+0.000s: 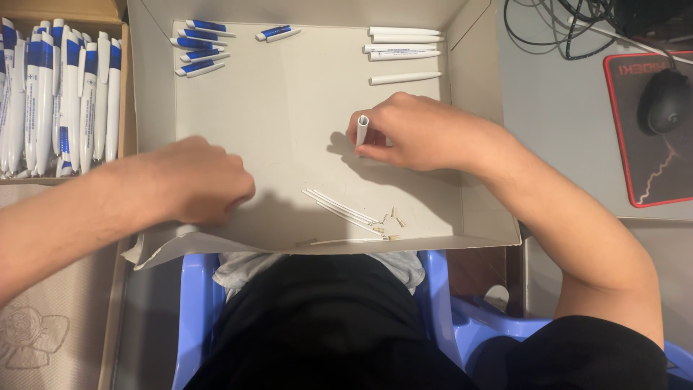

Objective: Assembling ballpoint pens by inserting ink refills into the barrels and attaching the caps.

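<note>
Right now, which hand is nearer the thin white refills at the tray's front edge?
Left, narrowly. The left hand rests just left of the refills, about level with them. The right hand is above them, farther back in the tray, holding a white pen barrel.

1. I see a computer mouse on a black, red-edged mouse pad, top right.
2. Dark tangled cables above it (ends out of view).
3. Blue plastic chair at the bottom.
4. Side carton full of finished blue-and-white pens, far left.
5. Beige embossed mat, bottom left.
</note>
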